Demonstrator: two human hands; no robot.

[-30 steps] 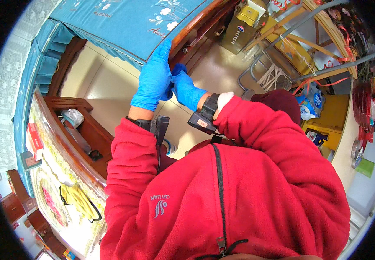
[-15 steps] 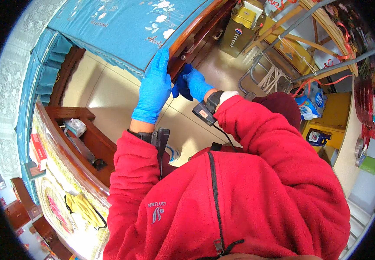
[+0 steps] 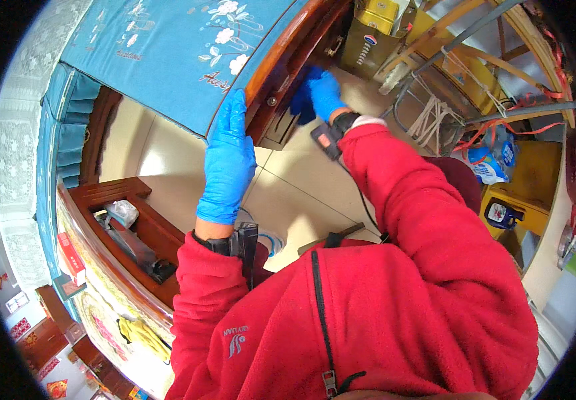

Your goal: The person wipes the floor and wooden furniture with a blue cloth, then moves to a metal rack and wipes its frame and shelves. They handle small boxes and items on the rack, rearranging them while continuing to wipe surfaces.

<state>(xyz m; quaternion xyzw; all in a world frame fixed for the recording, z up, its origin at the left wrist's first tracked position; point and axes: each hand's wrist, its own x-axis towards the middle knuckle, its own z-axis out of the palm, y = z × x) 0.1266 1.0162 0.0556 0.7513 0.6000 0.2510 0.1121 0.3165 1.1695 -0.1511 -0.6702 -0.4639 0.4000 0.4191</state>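
Note:
My left hand point(image 3: 229, 163), in a blue glove, lies with its fingers stretched out along the corner of a blue embroidered tablecloth point(image 3: 174, 73), at the edge of a brown wooden cabinet point(image 3: 261, 93). My right hand point(image 3: 328, 95), gloved too, is closed on a dark blue cloth point(image 3: 302, 103) beside the cabinet's front. The cloth appears to be against the wood, though its contact is partly hidden. A small round knob point(image 3: 272, 101) shows on the cabinet front between my hands.
A gold box point(image 3: 366, 41) stands beyond my right hand. Farther right, a metal-tube frame point(image 3: 501, 113) carries cord and red ribbon near a blue plastic pack point(image 3: 494, 157). At left, an open wooden drawer point(image 3: 118, 190) holds loose things, beside a red box point(image 3: 71, 259) and yellow gloves point(image 3: 142, 337).
My right hand has moved away to the right and farther along the cabinet front with the dark blue cloth. My left hand stays at the tablecloth's edge. The view has shifted slightly.

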